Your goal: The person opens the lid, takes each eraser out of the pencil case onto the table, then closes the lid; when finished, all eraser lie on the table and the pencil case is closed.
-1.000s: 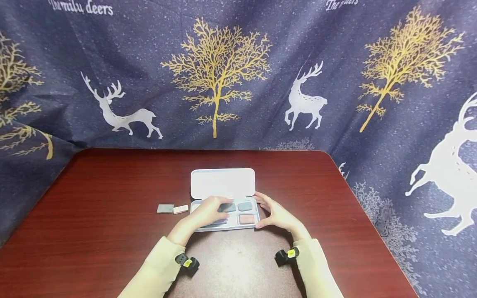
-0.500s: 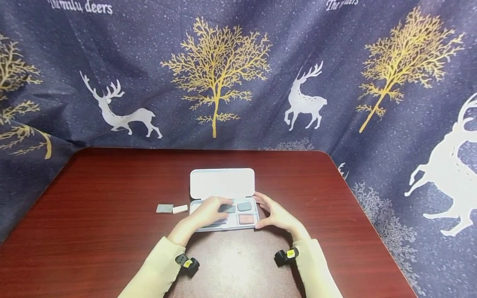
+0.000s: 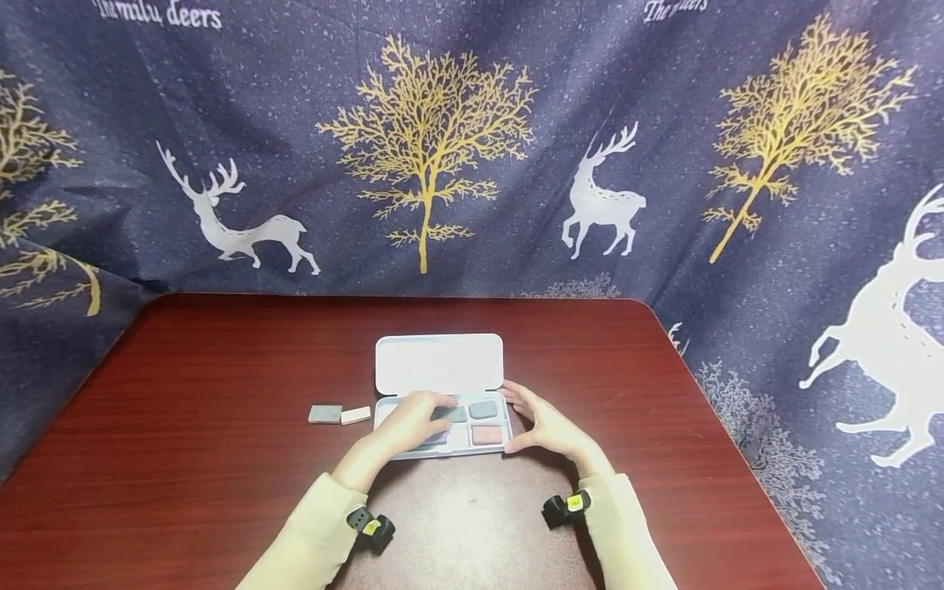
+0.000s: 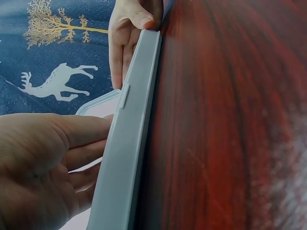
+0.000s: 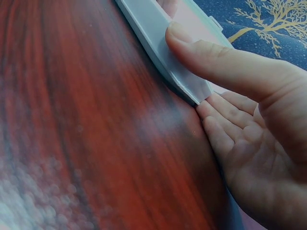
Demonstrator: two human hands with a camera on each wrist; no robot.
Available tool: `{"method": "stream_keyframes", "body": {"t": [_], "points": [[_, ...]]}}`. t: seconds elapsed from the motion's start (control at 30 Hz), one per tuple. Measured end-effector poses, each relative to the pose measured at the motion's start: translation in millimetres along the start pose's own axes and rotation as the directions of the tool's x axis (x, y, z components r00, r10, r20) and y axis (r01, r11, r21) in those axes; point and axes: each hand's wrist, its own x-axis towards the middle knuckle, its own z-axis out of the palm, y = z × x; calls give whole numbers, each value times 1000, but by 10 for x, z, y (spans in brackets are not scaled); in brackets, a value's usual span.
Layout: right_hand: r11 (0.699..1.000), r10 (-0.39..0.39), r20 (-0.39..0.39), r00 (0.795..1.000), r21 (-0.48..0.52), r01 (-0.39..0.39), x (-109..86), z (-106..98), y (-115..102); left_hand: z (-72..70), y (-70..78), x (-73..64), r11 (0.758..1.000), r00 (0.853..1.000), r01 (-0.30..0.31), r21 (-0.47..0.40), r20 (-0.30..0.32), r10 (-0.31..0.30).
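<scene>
An opened white hinged case [image 3: 439,365] lies on the table, its lid raised at the back and its tray split into compartments. My left hand [image 3: 408,422] reaches over the tray's left part; its thumb and fingers pinch a dark grey block [image 3: 457,415] across its front and back. A purplish block [image 3: 437,438] shows below the thumb. At the right sit a blue-grey block [image 3: 483,409] and a pink block [image 3: 486,434]. My right hand [image 3: 549,426] grips the case's right end, with its thumb [image 5: 211,55] on the front corner and fingers along the side.
Left of the case, a grey block [image 3: 325,414] and a small white block [image 3: 356,415] lie on the reddish-brown table [image 3: 243,352]. A dark blue cloth [image 3: 472,188] with deer and trees hangs behind the table.
</scene>
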Motion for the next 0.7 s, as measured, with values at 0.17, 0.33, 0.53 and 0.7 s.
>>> {"method": "stream_keyframes", "body": {"t": [0.17,0.33,0.53,0.7], "points": [[1000,-5,-2,1000,-10,5,-2,-2,2,8,-14,-2,1000,1000,2,-29,11,-2],[1000,-5,-1,1000,-12,5,5,0,18,19,-27,14,998,1000,6,-61,4,-6],[1000,1,0,1000,-9,-1,10,2,28,28,-44,26,996,1000,13,-87,-27,-15],[1000,5,-1,1000,-5,-5,1,0,16,25,-45,32,993,999,22,-113,-32,-25]]}}
